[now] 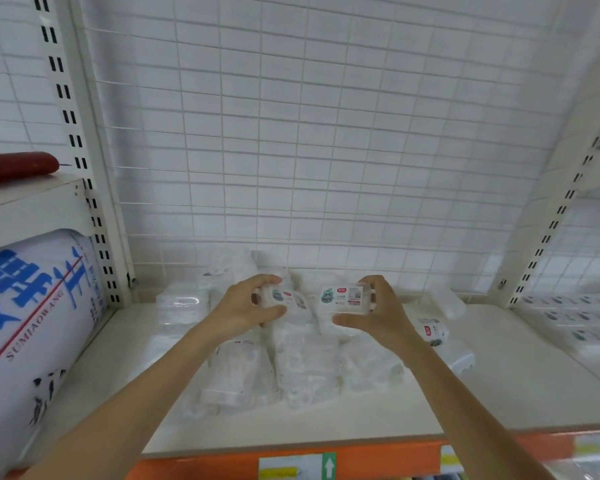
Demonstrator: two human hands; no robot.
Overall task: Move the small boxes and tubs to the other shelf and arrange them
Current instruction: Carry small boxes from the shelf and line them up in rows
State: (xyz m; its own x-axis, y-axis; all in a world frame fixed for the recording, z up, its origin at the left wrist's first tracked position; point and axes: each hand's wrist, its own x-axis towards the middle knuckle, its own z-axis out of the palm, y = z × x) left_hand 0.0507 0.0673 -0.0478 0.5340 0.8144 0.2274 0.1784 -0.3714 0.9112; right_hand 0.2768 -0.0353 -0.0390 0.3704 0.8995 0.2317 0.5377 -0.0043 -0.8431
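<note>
My left hand (pixel 248 306) grips a small clear box (pixel 278 296) with a blue-green sticker, thumb below and fingers over its top. My right hand (pixel 374 308) holds a second small clear box (pixel 343 298) with a red and white label, lifted just above the heap. Below both hands lies a loose heap of clear plastic boxes and tubs (pixel 302 368) on the cream shelf (pixel 520 386). One tub with a red label (pixel 430 330) lies on its side right of my right wrist.
A wire grid back panel (pixel 326 150) closes the rear. A big white roll with blue print (pixel 32 323) fills the left bay. Slotted uprights (pixel 94 202) flank the shelf. The right bay holds rows of labelled boxes (pixel 575 317). An orange front rail (pixel 378 455) edges the shelf.
</note>
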